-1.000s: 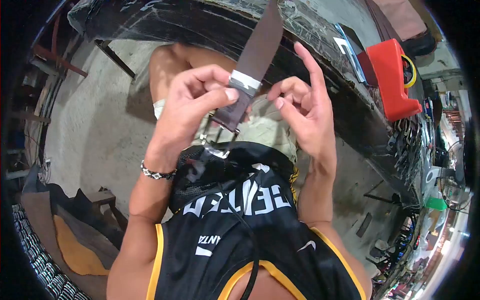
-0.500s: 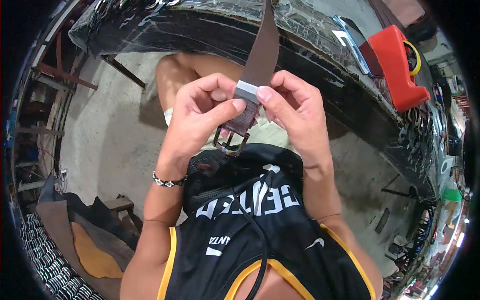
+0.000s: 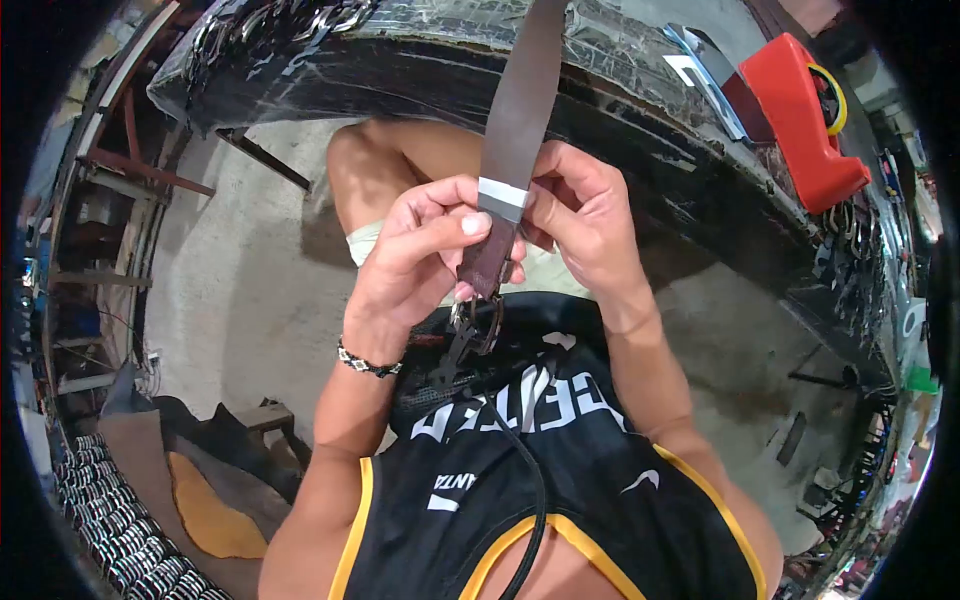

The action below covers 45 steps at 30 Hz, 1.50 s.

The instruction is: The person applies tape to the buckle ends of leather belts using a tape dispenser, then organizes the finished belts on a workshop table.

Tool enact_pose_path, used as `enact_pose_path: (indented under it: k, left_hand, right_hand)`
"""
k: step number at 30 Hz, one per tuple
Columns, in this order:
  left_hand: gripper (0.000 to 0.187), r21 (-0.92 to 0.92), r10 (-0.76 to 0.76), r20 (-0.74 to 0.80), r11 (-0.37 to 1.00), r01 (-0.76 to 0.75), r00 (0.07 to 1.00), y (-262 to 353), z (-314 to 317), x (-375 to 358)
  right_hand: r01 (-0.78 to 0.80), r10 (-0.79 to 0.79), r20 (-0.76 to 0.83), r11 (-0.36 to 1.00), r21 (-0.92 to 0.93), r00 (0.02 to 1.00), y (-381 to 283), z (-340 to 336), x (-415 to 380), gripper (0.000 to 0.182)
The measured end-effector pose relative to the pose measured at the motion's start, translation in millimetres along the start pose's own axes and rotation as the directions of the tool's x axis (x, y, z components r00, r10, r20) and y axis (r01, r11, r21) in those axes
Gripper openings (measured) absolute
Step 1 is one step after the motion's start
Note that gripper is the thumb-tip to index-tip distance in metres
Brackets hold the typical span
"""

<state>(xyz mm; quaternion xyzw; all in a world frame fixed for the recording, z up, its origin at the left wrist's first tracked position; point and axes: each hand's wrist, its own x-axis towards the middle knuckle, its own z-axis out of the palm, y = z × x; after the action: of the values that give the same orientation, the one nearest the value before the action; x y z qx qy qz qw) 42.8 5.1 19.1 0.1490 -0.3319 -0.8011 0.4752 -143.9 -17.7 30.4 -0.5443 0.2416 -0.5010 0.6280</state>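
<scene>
A brown leather belt [image 3: 521, 110] runs up from my hands over the bench edge. Around it sits a silver metal belt loop [image 3: 503, 198], just above the textured dark brown buckle end. The dark metal buckle [image 3: 480, 322] hangs below, tilted and close to my shirt. My left hand [image 3: 415, 250] grips the belt's buckle end, thumb on top just under the loop and fingers beneath. My right hand [image 3: 588, 220] pinches the belt at the loop's right side, its thumb against the edge; the fingertips are partly hidden behind the strap.
A dark, plastic-covered bench [image 3: 650, 130] crosses in front of me. On it are a red tape dispenser [image 3: 795, 120] and several metal pieces [image 3: 270, 40]. At lower left are leather pieces [image 3: 215, 510] and rows of shiny buckle-like parts [image 3: 125, 530].
My right thumb has slid from the top of the metal loop to its side edge. The buckle has turned and hangs more edge-on. The whole view has shifted slightly.
</scene>
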Motion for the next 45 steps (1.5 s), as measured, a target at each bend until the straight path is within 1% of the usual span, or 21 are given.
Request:
enact_pose_path:
  k: [2,5,8,9,12,13,14,16,17,19,22,24,25,28,29,30,31,34,37,43,45]
  left_hand:
    - [0.021,-0.004,-0.01,0.002,1.0,0.01,1.0,1,0,0]
    - [0.023,-0.025,0.006,0.022,1.0,-0.005,1.0,-1,-5,0]
    - [0.025,-0.036,0.007,0.078,0.999,-0.004,0.997,0,-6,2]
    - [0.03,0.05,0.007,-0.019,0.999,-0.006,1.0,-2,-1,2]
    - [0.03,0.001,-0.026,-0.021,1.0,0.026,0.999,-5,6,2]
    - [0.03,-0.048,-0.033,0.033,0.998,0.034,0.999,-6,1,3]
    - [0.03,-0.053,-0.027,0.029,0.998,0.028,0.999,-5,1,4]
    - [0.028,-0.067,-0.013,0.013,0.998,0.014,1.0,-6,3,3]
    - [0.026,0.033,0.009,-0.025,0.999,-0.008,1.0,-5,6,2]
    - [0.023,0.231,0.066,-0.092,0.972,-0.043,0.994,0,15,1]
    - [0.017,0.537,0.183,-0.131,0.839,-0.085,0.974,7,25,0]
    - [0.013,0.556,0.196,-0.178,0.829,-0.066,0.964,8,28,-2]
    - [0.014,0.588,0.214,-0.188,0.807,-0.065,0.959,7,29,-3]
    - [0.015,0.634,0.237,-0.182,0.77,-0.07,0.954,4,33,-5]
    - [0.016,0.65,0.25,-0.181,0.756,-0.075,0.951,4,35,-5]
    - [0.016,0.666,0.263,-0.179,0.742,-0.08,0.948,3,36,-5]
    - [0.015,0.644,0.335,-0.211,0.755,-0.127,0.918,0,43,-3]
    - [0.013,0.646,0.369,-0.229,0.75,-0.144,0.901,1,48,-1]
    - [0.011,0.669,0.355,-0.208,0.731,-0.132,0.911,-3,43,-2]
    - [0.015,0.673,0.406,-0.191,0.717,-0.182,0.894,-7,35,1]
    - [0.018,0.673,0.378,-0.22,0.726,-0.14,0.899,-8,29,0]
  right_hand:
    - [-0.019,0.018,-0.017,0.999,-0.031,1.0,2,-3,0,0.01]
    - [-0.034,0.035,-0.061,0.999,0.015,0.998,-1,-8,-3,0.011]
    - [-0.009,0.012,-0.034,0.997,0.079,0.999,-6,-8,-7,0.014]
    - [0.003,-0.003,-0.005,0.996,0.092,1.0,-5,-7,-6,0.015]
    - [0.03,-0.04,0.067,0.989,0.147,0.997,0,-2,-3,0.017]
    - [0.028,-0.042,0.082,0.985,0.172,0.996,3,-3,-2,0.017]
    - [0.024,-0.045,0.1,0.98,0.197,0.994,4,-4,0,0.018]
    - [0.014,-0.032,0.104,0.985,0.173,0.994,3,-4,0,0.016]
    - [0.008,-0.025,0.106,0.987,0.16,0.994,2,-6,0,0.016]
    - [-0.015,0.01,0.042,0.992,0.121,0.999,-3,-9,-7,0.014]
    - [-0.019,0.019,-0.002,0.997,0.072,1.0,-11,-17,-12,0.015]
    - [-0.021,0.022,-0.014,1.0,0.007,1.0,-13,-21,-14,0.018]
    - [-0.094,0.093,-0.021,0.992,-0.082,0.995,-18,-22,-15,0.017]
    - [-0.085,0.081,-0.077,0.995,-0.044,0.994,-23,-2,-17,0.015]
    - [-0.096,0.095,-0.069,0.995,-0.017,0.993,-22,-4,-18,0.015]
    - [-0.096,0.093,-0.073,0.995,-0.041,0.993,-22,-4,-18,0.015]
    - [-0.096,0.091,-0.078,0.993,-0.064,0.993,-23,-4,-18,0.015]
    - [-0.08,0.075,-0.065,0.994,-0.073,0.995,-23,-3,-19,0.013]
    - [-0.06,0.057,-0.043,0.995,-0.076,0.997,-21,-4,-20,0.012]
    - [-0.043,0.039,-0.047,0.996,-0.078,0.998,-18,-2,-20,0.012]
    - [-0.043,0.038,-0.061,0.996,-0.078,0.997,-17,0,-19,0.013]
